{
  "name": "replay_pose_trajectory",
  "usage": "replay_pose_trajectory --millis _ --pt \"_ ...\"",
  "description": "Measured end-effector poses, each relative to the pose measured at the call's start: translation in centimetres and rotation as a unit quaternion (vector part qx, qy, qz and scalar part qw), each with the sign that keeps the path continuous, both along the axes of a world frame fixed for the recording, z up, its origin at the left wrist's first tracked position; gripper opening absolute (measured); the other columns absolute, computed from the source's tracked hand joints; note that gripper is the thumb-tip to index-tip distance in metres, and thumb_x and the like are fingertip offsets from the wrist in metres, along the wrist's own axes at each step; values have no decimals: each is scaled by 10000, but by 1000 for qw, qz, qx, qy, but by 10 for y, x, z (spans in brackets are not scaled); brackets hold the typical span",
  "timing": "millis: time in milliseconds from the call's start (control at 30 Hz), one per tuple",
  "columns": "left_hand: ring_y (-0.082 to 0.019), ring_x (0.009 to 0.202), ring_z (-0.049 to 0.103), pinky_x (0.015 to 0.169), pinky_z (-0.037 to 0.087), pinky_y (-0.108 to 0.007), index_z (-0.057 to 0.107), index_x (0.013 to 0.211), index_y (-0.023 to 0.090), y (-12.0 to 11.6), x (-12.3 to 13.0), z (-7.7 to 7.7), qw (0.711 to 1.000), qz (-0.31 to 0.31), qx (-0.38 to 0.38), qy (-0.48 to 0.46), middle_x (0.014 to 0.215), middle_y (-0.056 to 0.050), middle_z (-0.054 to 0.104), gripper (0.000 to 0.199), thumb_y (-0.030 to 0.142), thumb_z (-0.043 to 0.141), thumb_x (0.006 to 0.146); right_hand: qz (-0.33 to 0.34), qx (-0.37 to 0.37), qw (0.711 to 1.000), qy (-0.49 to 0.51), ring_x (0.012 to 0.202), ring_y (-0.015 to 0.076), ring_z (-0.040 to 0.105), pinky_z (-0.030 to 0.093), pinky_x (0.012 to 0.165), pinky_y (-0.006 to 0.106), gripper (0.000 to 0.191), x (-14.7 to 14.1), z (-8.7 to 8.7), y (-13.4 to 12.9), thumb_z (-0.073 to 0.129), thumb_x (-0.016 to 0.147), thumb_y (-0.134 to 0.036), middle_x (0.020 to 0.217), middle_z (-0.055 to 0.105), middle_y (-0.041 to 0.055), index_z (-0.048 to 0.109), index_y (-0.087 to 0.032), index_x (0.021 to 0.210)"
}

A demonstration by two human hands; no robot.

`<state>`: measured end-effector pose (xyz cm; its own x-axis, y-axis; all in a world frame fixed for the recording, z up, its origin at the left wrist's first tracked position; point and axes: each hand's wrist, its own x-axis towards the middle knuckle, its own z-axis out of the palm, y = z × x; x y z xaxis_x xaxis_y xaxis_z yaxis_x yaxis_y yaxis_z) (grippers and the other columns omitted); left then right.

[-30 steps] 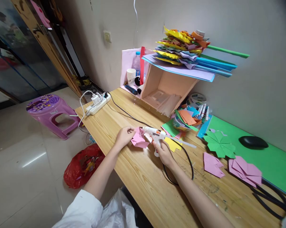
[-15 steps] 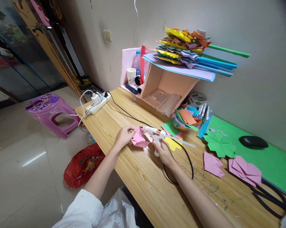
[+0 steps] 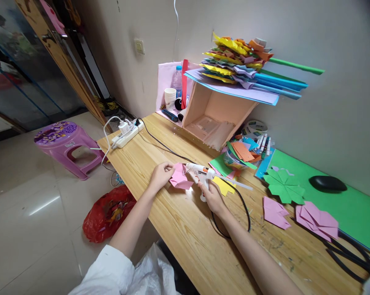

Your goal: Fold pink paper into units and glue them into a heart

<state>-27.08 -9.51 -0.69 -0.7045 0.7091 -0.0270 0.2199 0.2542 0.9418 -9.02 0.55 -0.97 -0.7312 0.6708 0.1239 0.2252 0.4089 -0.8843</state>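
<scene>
My left hand (image 3: 162, 176) pinches the left edge of a folded pink paper piece (image 3: 180, 179) just over the wooden table. A white hot glue gun (image 3: 203, 173) is gripped by my right hand (image 3: 213, 195), its nozzle pointing left at the upper part of the pink paper. Whether the tip touches the paper I cannot tell. A clear glue stick (image 3: 238, 183) sticks out of the gun's back. Beneath and behind the gun lies a yellow paper piece (image 3: 224, 186). Two more folded pink pieces lie to the right, one of them a flower-like cluster (image 3: 317, 220).
The gun's black cord (image 3: 249, 217) loops over the table near my right wrist. A power strip (image 3: 128, 134) sits at the far left edge. Behind are a box (image 3: 222, 107) topped with paper flowers and a bowl of paper scraps (image 3: 234, 159). Scissors (image 3: 350, 250) lie at right.
The glue gun has shifted very slightly to the right. Both hands keep almost the same place and hold.
</scene>
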Motion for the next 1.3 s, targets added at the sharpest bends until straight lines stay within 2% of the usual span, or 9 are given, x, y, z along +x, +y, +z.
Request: replay_pose_trajectory --millis 200,400,600,733,900,1033,1100,1200,1300 --pt "-98 515 515 473 377 -188 616 720 130 0 -1 -3 1000 6 6 -10 600 -2 577 175 288 568 661 1 -1 1000 23 827 241 574 453 678 326 373 -1 4 0 436 790 -431 831 648 70 600 -157 983" --pt "-94 511 505 475 376 -186 607 712 136 0 -3 -5 1000 18 15 -20 593 5 567 165 287 570 658 5 -20 1000 5 682 210 570 442 579 289 365 1 2 1 432 791 -428 657 625 35 625 -160 947" --pt "-94 511 506 473 382 -185 616 717 137 -1 -6 -9 999 27 27 -36 602 4 578 167 283 596 639 1 5 1000 -7 664 195 559 430 599 286 387 0 2 3 422 806 -413 713 638 37 613 -159 1027" --pt "-93 514 513 478 394 -189 611 709 136 0 -7 -8 997 29 45 -58 611 5 586 173 290 606 631 -5 8 1000 -11 686 197 559 427 622 287 372 1 2 1 411 816 -414 696 631 38 625 -152 971" --pt "-119 592 566 539 442 -212 598 716 125 -3 -5 2 992 42 79 -88 671 -26 622 238 349 611 639 -47 60 997 4 713 186 559 419 657 285 352 -12 10 8 348 847 -393 798 635 56 596 -150 908" --pt "-148 688 601 595 468 -233 612 803 120 -14 0 17 989 45 97 -105 778 -65 655 322 395 619 636 -73 156 985 -31 687 192 520 391 654 300 291 -46 18 27 361 828 -350 754 604 69 570 -146 822" --pt "-152 685 606 602 477 -241 616 813 119 -19 4 26 988 35 99 -111 781 -68 660 336 391 643 617 -69 177 981 -32 784 212 501 376 720 317 195 -65 19 35 429 777 -295 821 596 73 562 -163 831" --pt "-142 645 606 592 489 -245 614 817 119 -23 11 36 988 11 101 -116 755 -56 660 336 387 646 617 -71 185 979 -39 831 230 471 356 774 351 161 -81 17 39 449 751 -255 831 578 89 558 -163 825" --pt "-135 626 602 575 494 -238 619 815 113 -20 18 40 988 -22 99 -119 739 -51 655 316 369 641 633 -77 172 981 -42 887 254 458 352 804 394 194 -71 17 35 465 753 -274 896 562 122 553 -150 873"
